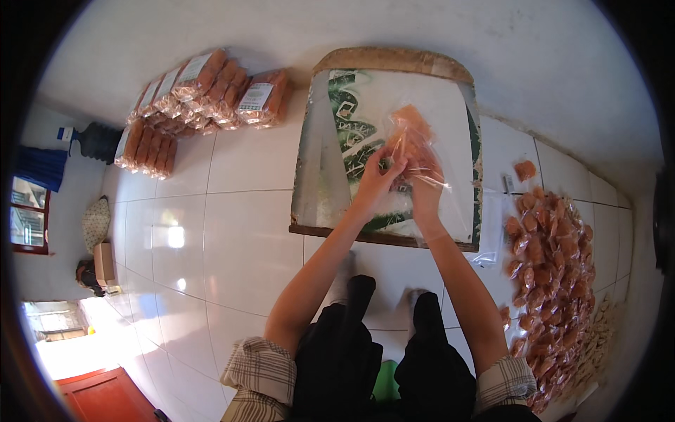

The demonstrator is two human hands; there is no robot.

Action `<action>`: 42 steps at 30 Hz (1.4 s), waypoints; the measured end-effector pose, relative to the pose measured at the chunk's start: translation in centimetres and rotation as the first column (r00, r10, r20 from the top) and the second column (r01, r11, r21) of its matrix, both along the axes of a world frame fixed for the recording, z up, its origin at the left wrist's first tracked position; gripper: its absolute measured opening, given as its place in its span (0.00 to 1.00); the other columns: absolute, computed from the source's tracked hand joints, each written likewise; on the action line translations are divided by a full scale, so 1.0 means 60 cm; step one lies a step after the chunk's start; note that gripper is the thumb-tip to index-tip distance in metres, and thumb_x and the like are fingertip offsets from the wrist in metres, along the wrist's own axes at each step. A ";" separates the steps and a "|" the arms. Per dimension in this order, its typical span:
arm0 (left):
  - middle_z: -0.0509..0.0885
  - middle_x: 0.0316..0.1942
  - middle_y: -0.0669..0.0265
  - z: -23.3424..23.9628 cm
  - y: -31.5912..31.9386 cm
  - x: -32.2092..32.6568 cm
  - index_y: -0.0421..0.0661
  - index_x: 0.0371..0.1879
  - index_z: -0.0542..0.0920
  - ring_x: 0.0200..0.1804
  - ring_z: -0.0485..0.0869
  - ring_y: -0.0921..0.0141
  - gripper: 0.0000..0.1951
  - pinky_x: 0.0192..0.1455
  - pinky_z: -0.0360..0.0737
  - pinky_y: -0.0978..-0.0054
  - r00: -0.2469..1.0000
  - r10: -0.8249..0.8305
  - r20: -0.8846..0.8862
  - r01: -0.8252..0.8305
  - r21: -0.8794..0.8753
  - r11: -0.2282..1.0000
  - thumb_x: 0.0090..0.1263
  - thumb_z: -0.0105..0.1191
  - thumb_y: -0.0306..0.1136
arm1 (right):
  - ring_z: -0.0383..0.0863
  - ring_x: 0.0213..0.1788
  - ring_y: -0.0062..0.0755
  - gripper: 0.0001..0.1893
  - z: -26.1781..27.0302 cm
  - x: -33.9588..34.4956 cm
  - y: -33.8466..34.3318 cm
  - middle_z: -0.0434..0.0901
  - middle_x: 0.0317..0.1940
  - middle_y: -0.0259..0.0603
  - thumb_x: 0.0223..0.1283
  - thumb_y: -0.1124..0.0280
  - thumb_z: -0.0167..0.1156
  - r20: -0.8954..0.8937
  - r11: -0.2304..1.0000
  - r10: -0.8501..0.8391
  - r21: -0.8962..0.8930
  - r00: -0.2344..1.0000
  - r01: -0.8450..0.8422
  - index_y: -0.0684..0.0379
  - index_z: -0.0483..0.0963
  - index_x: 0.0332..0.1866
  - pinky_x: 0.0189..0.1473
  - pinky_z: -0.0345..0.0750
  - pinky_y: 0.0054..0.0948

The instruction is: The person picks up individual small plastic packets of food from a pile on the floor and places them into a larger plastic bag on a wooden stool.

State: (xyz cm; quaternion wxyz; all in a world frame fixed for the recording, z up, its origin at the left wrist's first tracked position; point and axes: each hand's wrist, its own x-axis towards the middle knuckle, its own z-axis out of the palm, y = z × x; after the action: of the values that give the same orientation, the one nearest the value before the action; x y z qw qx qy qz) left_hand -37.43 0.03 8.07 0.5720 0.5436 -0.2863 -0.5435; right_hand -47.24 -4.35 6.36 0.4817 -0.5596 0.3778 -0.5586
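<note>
A clear plastic bag (439, 195) with orange, flat-looking pieces (410, 120) in it lies over a low, board-topped table (329, 179). My left hand (381, 173) grips the bag from its left side, thumb and fingers pinching the film near the pieces. Film covers my right hand (427, 184), which reaches into the bag up to about the wrist and holds the orange pieces; its fingertips are partly hidden by glare and folds. The tabletop carries a green and white printed sheet with writing.
Right of the table, flat clear bags (488, 227) lie beside a large heap of small wrapped orange packets (551, 279). One loose packet (524, 170) lies farther back. Filled, labelled packs (198, 87) are stacked along the wall at back left. A green object (387, 381) shows between my legs.
</note>
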 end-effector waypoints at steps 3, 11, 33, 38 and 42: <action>0.64 0.59 0.63 -0.024 0.007 -0.006 0.42 0.61 0.60 0.45 0.77 0.73 0.32 0.47 0.75 0.77 0.986 0.039 0.163 -0.029 -0.068 0.997 0.60 0.59 0.36 | 0.69 0.56 0.34 0.15 -0.019 -0.006 -0.002 0.65 0.54 0.47 0.61 0.71 0.53 -0.325 0.957 -0.105 -0.288 0.940 0.008 0.63 0.69 0.52 0.50 0.73 0.27; 0.64 0.56 0.58 -0.024 0.014 -0.006 0.44 0.62 0.58 0.39 0.78 0.75 0.37 0.42 0.77 0.79 0.944 -0.002 0.331 0.052 -0.144 0.988 0.54 0.62 0.26 | 0.71 0.52 0.45 0.22 0.002 0.019 -0.027 0.63 0.50 0.48 0.56 0.77 0.55 0.665 0.926 -0.002 0.282 0.747 -0.249 0.62 0.63 0.57 0.50 0.73 0.35; 0.69 0.53 0.61 -0.054 0.039 0.025 0.48 0.65 0.58 0.37 0.78 0.75 0.34 0.38 0.77 0.79 0.959 -0.010 0.284 0.013 -0.007 1.000 0.57 0.57 0.24 | 0.78 0.43 0.30 0.11 -0.020 -0.004 0.014 0.74 0.39 0.42 0.56 0.78 0.56 -0.192 0.997 0.065 0.049 0.979 -0.057 0.62 0.71 0.45 0.40 0.77 0.24; 0.60 0.59 0.57 -0.046 0.051 -0.010 0.45 0.64 0.58 0.51 0.70 0.64 0.35 0.51 0.70 0.66 0.649 0.170 0.741 -0.163 -0.084 0.983 0.55 0.59 0.29 | 0.77 0.45 0.28 0.10 0.006 -0.167 0.102 0.74 0.42 0.41 0.60 0.79 0.53 -0.343 0.986 0.169 0.047 0.924 -0.163 0.62 0.73 0.46 0.45 0.77 0.24; 0.56 0.60 0.55 0.060 0.065 -0.130 0.47 0.62 0.60 0.60 0.59 0.57 0.33 0.61 0.57 0.57 0.286 0.229 0.931 0.070 -0.258 0.963 0.56 0.58 0.31 | 0.78 0.45 0.30 0.08 0.004 -0.367 0.170 0.75 0.42 0.41 0.59 0.81 0.52 -0.370 0.987 -0.016 0.145 0.929 0.075 0.63 0.74 0.43 0.45 0.77 0.25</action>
State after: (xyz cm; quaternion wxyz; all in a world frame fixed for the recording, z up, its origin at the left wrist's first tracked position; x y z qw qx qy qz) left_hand -45.25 3.96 11.65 0.3780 0.6967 -0.6083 -0.0422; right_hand -69.23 5.83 6.60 0.4318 -0.6056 0.5169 -0.4238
